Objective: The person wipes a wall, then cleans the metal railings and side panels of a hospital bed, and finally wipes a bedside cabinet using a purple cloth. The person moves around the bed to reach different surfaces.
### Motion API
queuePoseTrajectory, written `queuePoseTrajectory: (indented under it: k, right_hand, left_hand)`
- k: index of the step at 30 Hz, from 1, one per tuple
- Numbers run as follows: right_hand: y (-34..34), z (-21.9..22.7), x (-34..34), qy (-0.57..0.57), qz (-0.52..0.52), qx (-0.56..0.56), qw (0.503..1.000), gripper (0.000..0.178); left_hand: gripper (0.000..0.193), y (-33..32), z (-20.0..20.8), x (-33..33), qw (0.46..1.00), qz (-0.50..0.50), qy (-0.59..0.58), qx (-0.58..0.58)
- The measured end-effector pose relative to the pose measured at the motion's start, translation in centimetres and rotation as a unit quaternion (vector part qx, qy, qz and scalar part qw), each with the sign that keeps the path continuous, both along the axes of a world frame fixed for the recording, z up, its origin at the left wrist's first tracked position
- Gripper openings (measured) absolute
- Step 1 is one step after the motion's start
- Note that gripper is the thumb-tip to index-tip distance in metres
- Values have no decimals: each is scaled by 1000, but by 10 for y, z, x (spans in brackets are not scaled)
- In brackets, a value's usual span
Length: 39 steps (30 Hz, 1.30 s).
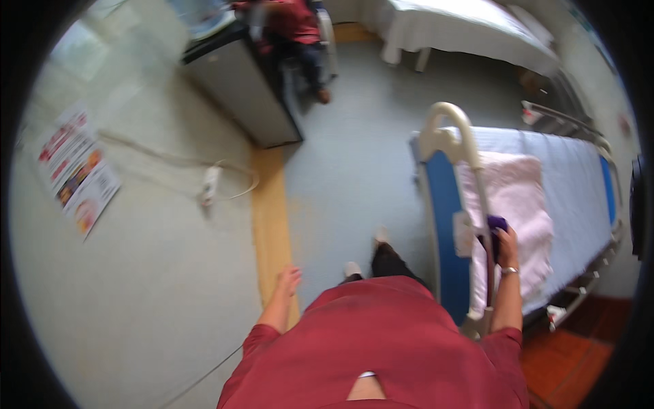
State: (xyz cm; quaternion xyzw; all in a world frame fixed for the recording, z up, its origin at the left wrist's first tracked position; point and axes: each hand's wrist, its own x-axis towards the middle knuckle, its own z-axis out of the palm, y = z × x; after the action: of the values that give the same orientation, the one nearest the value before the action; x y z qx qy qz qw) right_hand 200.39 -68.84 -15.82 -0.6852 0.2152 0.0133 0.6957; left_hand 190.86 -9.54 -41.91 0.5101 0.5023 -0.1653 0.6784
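My right hand [507, 247], with a band at its wrist, is closed around a dark purple cloth [496, 223]. It is just past the bed's end board [446, 225], which is blue with a cream frame. Whether the cloth touches the board I cannot tell. Under and beside that hand lies a pale pink blanket [519, 178] on the light blue bed sheet [579, 198]. My left hand [289, 278] hangs on the other side, near the wall's foot, slightly blurred. Its fingers are loosely apart, and nothing shows in them.
At the far left a person in red [296, 27] sits beside a grey cabinet [238, 82]. A second bed with a white sheet [470, 31] stands at the back. On the left wall are a power strip [211, 183] with its cord and a poster [78, 170]. Grey-blue floor [347, 150] runs between.
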Motion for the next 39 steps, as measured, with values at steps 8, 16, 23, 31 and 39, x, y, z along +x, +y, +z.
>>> queuePoseTrajectory:
  k: [8, 16, 23, 31, 39]
  right_hand:
    - [-20, 36, 148, -186, -31, -249, 950, 24]
    - [49, -16, 268, -165, 183, -743, 622, 29]
    - [32, -11, 364, -8, 309, -575, 758, 27]
    - [-19, -76, 393, 148, 119, 243, 951, 35]
    - [-1, -66, 367, 187, 33, 441, 877, 30]
  left_hand:
    - [22, -16, 13, -2, 994, -65, 59, 69]
    - [22, -47, 34, 25, 977, -165, 62, 116]
    - [27, -72, 37, 148, 974, -176, 53, 128]
    - [35, -97, 56, 260, 962, -258, -23, 88]
    - [31, -115, 77, 372, 951, -295, 24, 85]
